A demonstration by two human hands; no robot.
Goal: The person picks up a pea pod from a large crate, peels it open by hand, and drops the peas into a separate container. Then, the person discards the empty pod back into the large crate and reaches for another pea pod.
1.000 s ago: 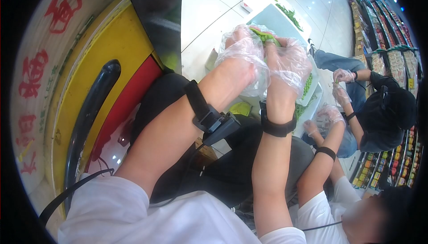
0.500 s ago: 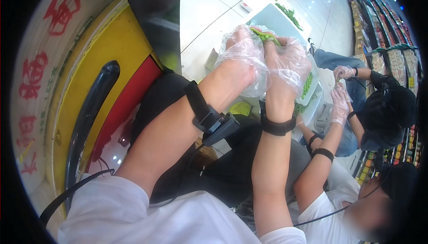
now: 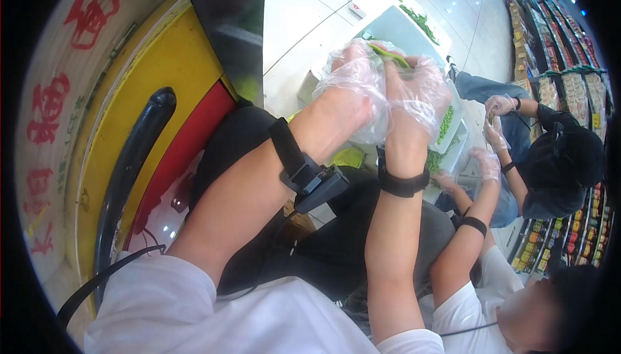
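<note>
Both my hands wear clear plastic gloves and meet over a white foam box [image 3: 388,24]. A green pea pod [image 3: 392,55] lies between them, its two ends in my fingers. My left hand [image 3: 354,72] is closed on the pod's left end. On the right end, my right hand [image 3: 419,88] is closed too, with its thumb near the middle of the pod. Just right of my right hand, shelled green peas [image 3: 446,124] show in a container. My fingertips are partly hidden by the crinkled gloves.
Two people [image 3: 569,160] [image 3: 479,289] in gloves work at the right, their hands near the containers. Empty pods [image 3: 420,24] lie on a white lid beyond the box. A yellow and red cabinet with a black handle [image 3: 136,173] stands left; stocked shelves [image 3: 563,37] line the right.
The pod, which showed its peas between my hands, now shows a smoother green side. The nearer co-worker's hands have moved apart and down, and that person's head has shifted.
</note>
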